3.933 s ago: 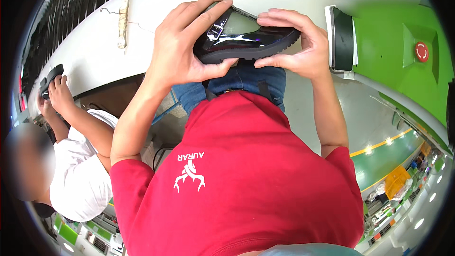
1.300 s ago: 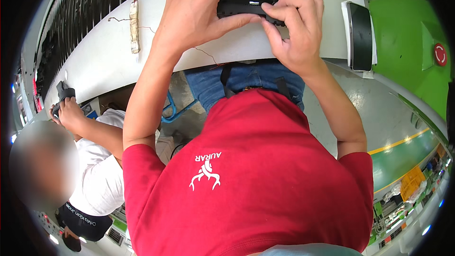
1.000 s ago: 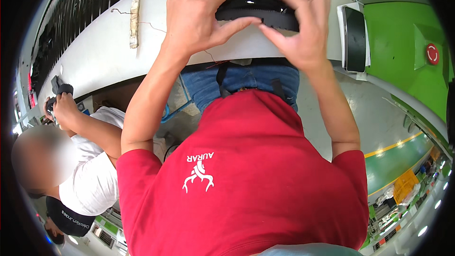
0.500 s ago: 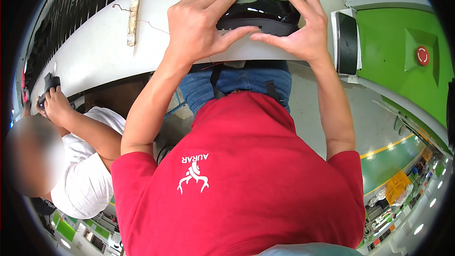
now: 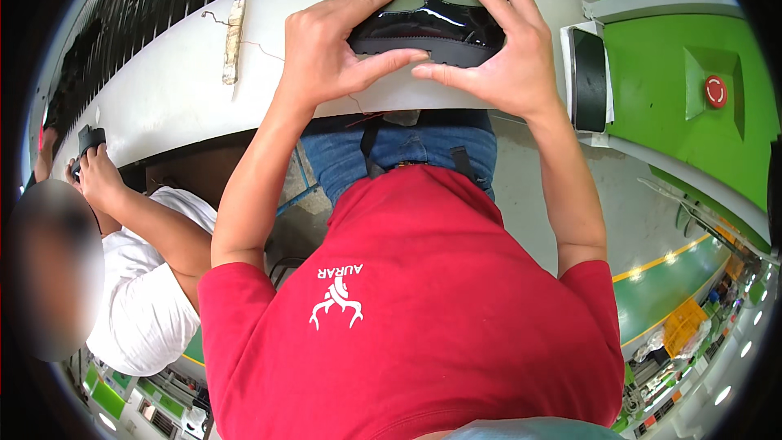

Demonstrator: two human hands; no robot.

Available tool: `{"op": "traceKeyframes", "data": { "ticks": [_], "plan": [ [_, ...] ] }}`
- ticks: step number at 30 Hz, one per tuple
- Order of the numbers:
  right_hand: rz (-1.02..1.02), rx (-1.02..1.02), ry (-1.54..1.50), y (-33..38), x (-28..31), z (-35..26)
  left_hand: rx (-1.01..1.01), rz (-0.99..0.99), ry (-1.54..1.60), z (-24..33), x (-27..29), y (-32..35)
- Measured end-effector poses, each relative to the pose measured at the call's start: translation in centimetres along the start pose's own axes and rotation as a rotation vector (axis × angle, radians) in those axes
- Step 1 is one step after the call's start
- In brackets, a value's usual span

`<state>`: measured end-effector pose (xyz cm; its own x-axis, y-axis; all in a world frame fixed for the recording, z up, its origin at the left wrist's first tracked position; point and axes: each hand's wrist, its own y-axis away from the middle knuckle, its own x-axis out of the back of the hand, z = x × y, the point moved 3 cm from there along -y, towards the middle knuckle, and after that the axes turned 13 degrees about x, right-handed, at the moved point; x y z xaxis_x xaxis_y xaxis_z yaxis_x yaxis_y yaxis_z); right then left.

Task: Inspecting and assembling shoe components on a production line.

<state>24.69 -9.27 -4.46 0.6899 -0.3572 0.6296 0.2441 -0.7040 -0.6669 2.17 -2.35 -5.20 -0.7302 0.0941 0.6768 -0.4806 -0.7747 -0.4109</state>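
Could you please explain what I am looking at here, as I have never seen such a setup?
There is no robot: these are a person's bare left hand and right hand. The view comes from a wide fisheye camera worn on the head, looking down, so straight edges bend. The two hands hold a glossy black shoe between them. On the smooth white work surface lies a slim tan stick. To the right is a bright green metal housing with a round red button; to the left sits another person in a white shirt.
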Motion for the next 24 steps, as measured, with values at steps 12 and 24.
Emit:
{"op": "traceKeyframes", "data": {
  "ticks": [12,24],
  "plan": [
    [0.218,-0.198,-0.872,-2.9,-2.8,-0.9,0.178,0.140,0.030,0.1,7.4,4.7],
    [-0.464,-0.145,0.132,-14.8,-25.0,-4.6,0.412,0.688,-0.216,-1.3,18.7,10.6]
  ]
}}
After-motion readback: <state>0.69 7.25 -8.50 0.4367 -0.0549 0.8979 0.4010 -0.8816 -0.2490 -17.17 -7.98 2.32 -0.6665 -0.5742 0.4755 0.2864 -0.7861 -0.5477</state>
